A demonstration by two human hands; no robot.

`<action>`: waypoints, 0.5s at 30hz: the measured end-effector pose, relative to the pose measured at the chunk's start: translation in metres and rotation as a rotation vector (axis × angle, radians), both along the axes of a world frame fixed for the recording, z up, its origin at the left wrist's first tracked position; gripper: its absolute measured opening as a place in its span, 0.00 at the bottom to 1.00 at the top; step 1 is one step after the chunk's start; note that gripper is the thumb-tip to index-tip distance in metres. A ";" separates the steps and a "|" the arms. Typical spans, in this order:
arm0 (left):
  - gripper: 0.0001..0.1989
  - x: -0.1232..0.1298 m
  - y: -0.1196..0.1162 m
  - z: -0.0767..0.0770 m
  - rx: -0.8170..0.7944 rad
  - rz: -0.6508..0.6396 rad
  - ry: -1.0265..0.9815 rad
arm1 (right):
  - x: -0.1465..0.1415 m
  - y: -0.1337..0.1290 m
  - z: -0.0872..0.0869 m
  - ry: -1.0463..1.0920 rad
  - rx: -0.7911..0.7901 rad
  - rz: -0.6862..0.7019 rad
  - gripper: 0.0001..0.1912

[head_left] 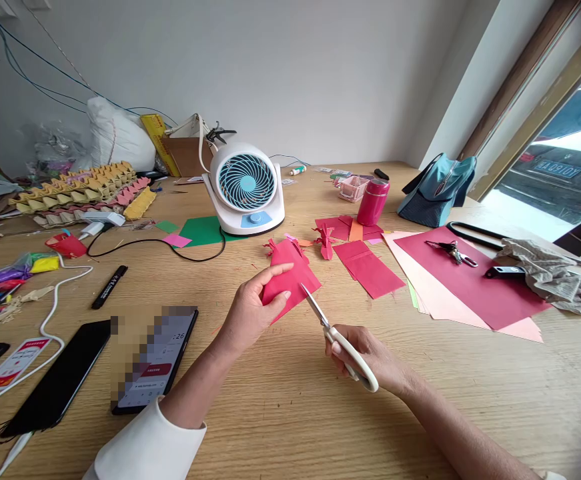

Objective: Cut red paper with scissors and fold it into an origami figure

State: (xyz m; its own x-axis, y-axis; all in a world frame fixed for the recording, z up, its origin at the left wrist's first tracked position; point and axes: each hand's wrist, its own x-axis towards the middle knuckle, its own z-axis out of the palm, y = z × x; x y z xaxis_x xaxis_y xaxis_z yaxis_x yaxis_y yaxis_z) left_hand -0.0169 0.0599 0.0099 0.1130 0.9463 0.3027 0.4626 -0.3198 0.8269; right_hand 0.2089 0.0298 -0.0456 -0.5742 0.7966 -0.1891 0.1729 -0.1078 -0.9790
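Observation:
Between the thumb and fingers of my left hand (257, 303) is a piece of red paper (295, 273), held above the table. My right hand (357, 353) grips white-handled scissors (347, 353), their blades pointing up and left. The blade tips meet the lower right part of the red paper; whether they cut into it I cannot tell. Just behind the held paper stands a small red cut-paper figure (325, 241). Red paper rectangles (370, 268) lie to the right of it, with an orange paper strip (355, 231) farther back.
A white fan (247, 187) stands at the back, its black cable running left. Phones (60, 377) and a black marker (109, 287) lie at left. At right are stacked red and pink sheets (470, 280), keys (453, 253), a crumpled grey cloth (560, 277), a red can (373, 202) and a blue bag (437, 190).

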 end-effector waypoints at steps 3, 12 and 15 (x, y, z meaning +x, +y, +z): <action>0.22 0.000 0.000 0.001 0.000 -0.015 -0.006 | 0.000 0.000 -0.003 0.014 -0.013 -0.009 0.27; 0.22 0.000 -0.001 0.001 0.008 -0.030 0.000 | -0.002 -0.001 0.003 0.003 -0.040 -0.009 0.28; 0.22 0.000 -0.001 0.001 0.014 -0.031 0.005 | -0.001 -0.001 0.002 0.003 -0.041 -0.014 0.28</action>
